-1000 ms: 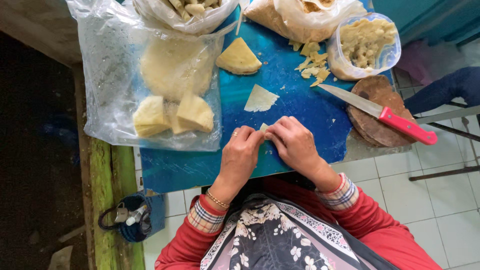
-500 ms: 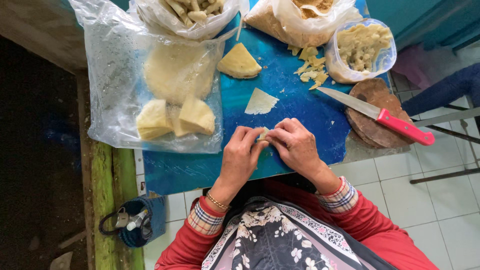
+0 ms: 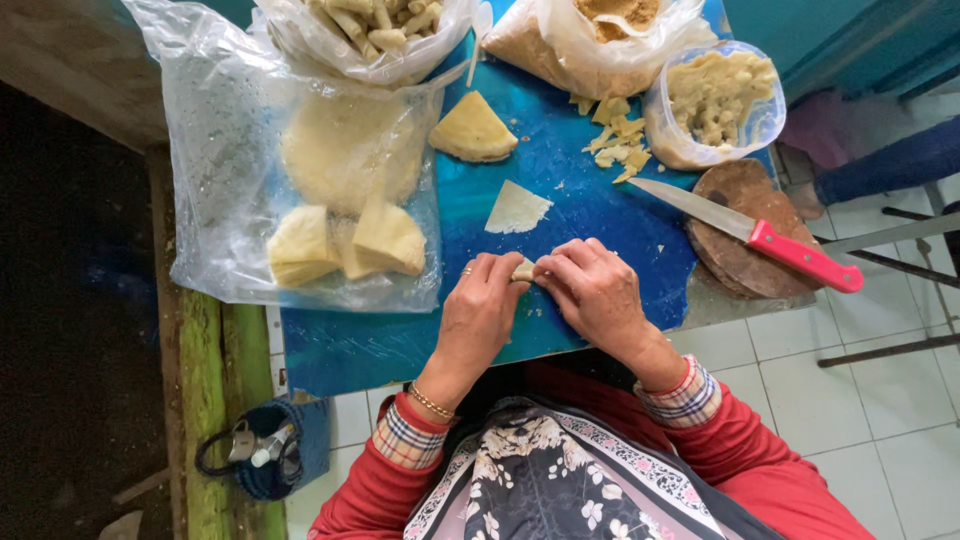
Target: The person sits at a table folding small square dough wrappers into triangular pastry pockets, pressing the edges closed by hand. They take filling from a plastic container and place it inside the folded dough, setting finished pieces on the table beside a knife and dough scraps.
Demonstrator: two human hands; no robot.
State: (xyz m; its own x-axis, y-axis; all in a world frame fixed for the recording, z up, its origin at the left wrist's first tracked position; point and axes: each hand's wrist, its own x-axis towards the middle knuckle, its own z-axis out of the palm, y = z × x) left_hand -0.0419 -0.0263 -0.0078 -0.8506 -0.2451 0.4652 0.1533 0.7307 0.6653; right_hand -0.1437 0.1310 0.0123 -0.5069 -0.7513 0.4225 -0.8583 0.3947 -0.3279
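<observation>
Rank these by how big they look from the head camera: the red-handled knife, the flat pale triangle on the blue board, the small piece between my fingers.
1. Red-handled knife, the longest.
2. Flat pale triangle.
3. Small piece pinched between left hand and right hand; mostly hidden, so unsure.

Place: home food-prep corner, informal.
Surface: blue table (image 3: 380, 345), bagged pastry wedges (image 3: 345, 240).
Tools: red-handled knife (image 3: 755, 235), round board (image 3: 740, 245).
Floor: white tiles (image 3: 880, 420).

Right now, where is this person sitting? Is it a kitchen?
Probably a home food-preparation corner, perhaps a kitchen. Both hands fold a pale wrapper piece over a blue table, beside a red-handled knife and a tub of filling.
</observation>
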